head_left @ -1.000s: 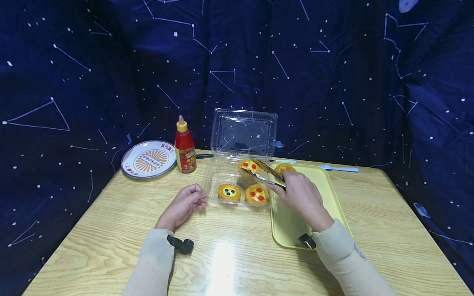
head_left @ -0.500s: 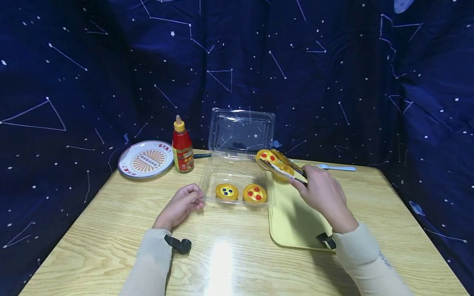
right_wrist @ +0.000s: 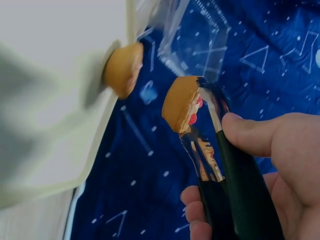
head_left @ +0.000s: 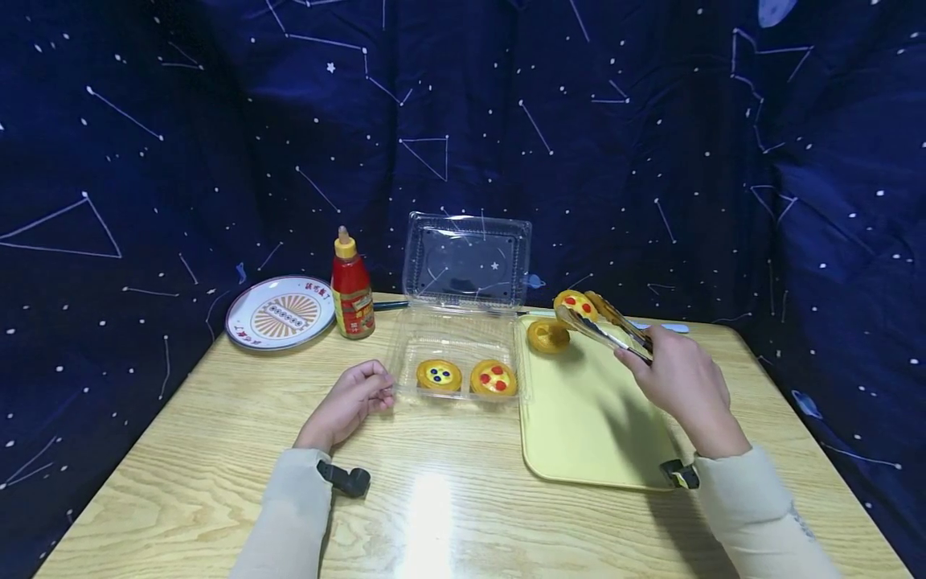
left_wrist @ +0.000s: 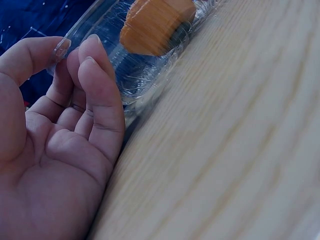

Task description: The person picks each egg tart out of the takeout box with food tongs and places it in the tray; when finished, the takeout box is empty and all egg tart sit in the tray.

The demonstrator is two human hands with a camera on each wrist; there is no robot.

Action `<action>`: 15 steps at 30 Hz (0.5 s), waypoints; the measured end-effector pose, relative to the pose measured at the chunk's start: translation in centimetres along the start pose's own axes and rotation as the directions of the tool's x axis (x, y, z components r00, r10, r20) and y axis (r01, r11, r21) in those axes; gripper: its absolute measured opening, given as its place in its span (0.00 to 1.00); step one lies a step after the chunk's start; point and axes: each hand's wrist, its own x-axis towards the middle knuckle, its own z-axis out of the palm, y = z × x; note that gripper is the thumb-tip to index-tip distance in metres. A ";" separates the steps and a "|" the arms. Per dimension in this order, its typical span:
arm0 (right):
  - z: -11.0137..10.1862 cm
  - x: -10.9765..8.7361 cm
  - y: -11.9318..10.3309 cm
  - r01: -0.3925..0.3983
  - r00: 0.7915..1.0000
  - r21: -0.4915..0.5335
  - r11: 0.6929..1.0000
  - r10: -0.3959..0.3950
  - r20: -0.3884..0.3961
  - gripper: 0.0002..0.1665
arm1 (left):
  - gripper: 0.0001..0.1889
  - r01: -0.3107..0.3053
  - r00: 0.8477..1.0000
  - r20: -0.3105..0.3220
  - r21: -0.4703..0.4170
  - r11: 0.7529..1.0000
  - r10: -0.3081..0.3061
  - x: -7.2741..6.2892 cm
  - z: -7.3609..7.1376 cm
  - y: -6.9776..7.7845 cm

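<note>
My right hand (head_left: pixel 683 384) grips black-handled metal tongs (right_wrist: pixel 220 155). Between the tong tips is an egg tart with red dots (head_left: pixel 576 305), held up above the far end of the yellow tray (head_left: pixel 593 426). Another tart (head_left: pixel 548 336) sits on that tray, at its far left corner. With thumb and fingertips, my left hand (left_wrist: pixel 75 115) pinches the left rim of a clear plastic clamshell box (head_left: pixel 452 342), whose lid stands raised. Inside its front row lie a tart with blue dots (head_left: pixel 439 375) and one with red dots (head_left: pixel 493 377).
A red sauce bottle (head_left: pixel 353 297) with a yellow cap stands left of the box. Beside it a patterned plate (head_left: pixel 280 314) leans at the table's back left. Behind the tray lies a pale blue utensil (head_left: pixel 669 327), partly hidden by the tongs.
My right hand has carried the red-dotted tart in the tongs from the back of the box rightward over the tray. The left hand has stayed at the box's rim.
</note>
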 end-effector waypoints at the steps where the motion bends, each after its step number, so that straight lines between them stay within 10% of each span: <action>1: 0.1 0.0 0.4 -0.010 1.000 -0.005 1.000 0.010 0.003 0.30 | 0.06 0.000 1.000 0.000 0.000 1.000 0.000 0.0 0.0 0.0; 15: 2.4 0.2 4.5 -0.090 0.988 -0.049 0.995 0.095 0.118 0.33 | 0.05 -0.005 1.000 -0.005 -0.012 1.000 0.005 -0.1 0.1 0.0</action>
